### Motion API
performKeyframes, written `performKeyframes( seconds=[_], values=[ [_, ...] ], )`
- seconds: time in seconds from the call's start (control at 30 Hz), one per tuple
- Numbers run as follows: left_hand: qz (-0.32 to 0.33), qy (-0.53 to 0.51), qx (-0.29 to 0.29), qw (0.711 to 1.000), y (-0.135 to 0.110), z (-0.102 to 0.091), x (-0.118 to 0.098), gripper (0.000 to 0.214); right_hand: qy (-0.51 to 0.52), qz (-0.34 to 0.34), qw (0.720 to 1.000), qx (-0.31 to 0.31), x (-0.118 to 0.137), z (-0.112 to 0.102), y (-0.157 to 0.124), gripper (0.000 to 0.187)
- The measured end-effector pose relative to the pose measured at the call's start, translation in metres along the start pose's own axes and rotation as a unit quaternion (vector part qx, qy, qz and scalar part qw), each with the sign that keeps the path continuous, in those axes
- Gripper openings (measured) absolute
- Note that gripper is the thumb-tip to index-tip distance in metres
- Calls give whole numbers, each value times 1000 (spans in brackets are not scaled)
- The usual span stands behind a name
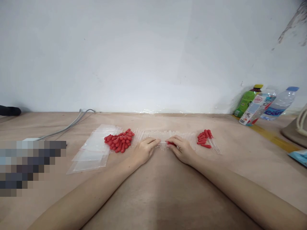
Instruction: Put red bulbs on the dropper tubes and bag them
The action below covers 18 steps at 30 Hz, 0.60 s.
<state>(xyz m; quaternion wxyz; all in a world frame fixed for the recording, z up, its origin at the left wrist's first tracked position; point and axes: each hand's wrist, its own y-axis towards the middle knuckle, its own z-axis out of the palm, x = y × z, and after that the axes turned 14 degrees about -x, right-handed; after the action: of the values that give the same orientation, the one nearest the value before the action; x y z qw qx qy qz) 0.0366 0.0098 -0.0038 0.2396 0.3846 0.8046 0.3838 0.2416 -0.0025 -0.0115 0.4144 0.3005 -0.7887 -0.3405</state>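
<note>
Between my two hands lies a thin clear dropper tube [163, 142], held sideways just above the row of tubes. My left hand [145, 149] is closed, pinching its left end. A red rubber bulb [171, 143] sits at the tube's right end, gripped by the closed fingers of my right hand [183, 149]; whether the tube is inside it I cannot tell. Behind my hands many similar clear tubes [189, 137] lie side by side. Left of them is a heap of loose red bulbs [120, 140]. To the right, several red-bulbed droppers [205, 137] lie with their tubes pointing toward me.
Clear plastic bags [90, 155] are spread under and left of the bulb heap. A grey cable [69, 125] runs to the wall. At the back right stand a green bottle [247, 100], a carton-like package [256, 110] and a clear bottle [283, 102]. A blue packet [298, 157] lies at the right edge.
</note>
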Motion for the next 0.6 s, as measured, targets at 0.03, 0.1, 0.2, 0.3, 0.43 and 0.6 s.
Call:
performKeyframes(
  seconds=[0.03,0.1,0.2,0.3,0.43,0.6],
  values=[
    [0,-3,1,1000,0,0,0,28,3,-1,1000,4,0,0,0,15],
    [5,-9,3,1000,1,1,-1,29,6,-2,1000,6,0,0,0,15],
    [20,-13,10,1000,2,1,-2,31,8,-9,1000,-1,0,-1,-1,15],
    [34,-11,14,999,3,1,-2,32,11,-22,1000,-5,0,-1,-2,14],
    [65,21,33,997,4,-2,-1,31,8,-36,999,-4,0,-2,-4,13],
    [120,90,98,984,7,-10,-4,26,-38,-61,997,32,2,-3,-6,16]
  ],
)
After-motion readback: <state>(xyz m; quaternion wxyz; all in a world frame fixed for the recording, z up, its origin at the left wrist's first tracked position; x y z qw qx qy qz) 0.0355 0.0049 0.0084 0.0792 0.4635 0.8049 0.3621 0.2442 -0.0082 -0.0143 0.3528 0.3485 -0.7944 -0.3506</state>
